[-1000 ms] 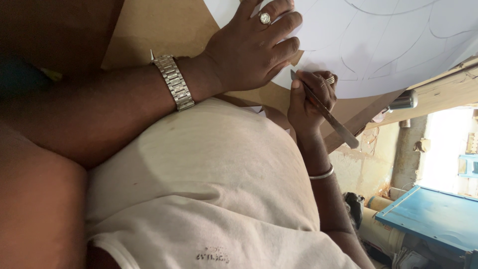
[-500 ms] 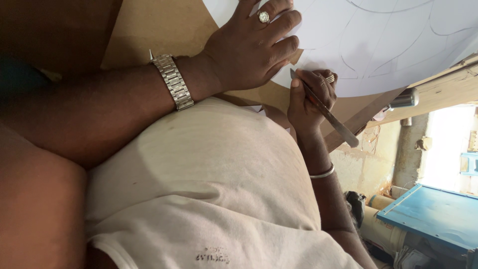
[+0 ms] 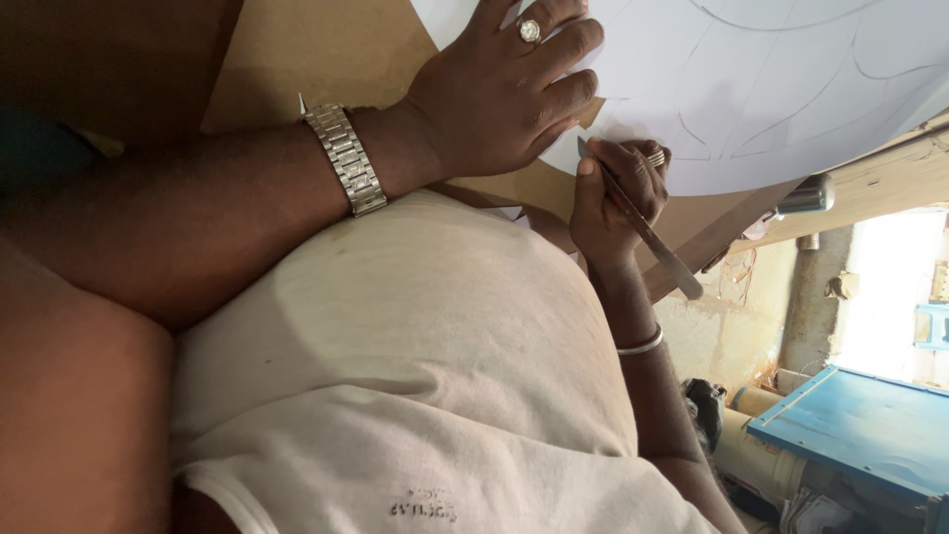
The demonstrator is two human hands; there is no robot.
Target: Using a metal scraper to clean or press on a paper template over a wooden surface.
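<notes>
My left hand [image 3: 504,94], with a ring and a metal wristwatch [image 3: 344,158], lies flat with spread fingers on the edge of a large white paper sheet [image 3: 791,79] marked with curved pencil lines. My right hand [image 3: 613,198], wearing a ring and a thin bangle, grips a slim metal blade tool [image 3: 657,247]. The tool's tip meets the paper's edge just below my left fingers. The paper rests on a brown board [image 3: 316,49].
My torso in a cream shirt [image 3: 415,376] fills the middle of the view. A blue tabletop [image 3: 860,425] and cylindrical containers [image 3: 751,455] stand at the lower right. A wooden plank edge [image 3: 880,183] runs beside the paper.
</notes>
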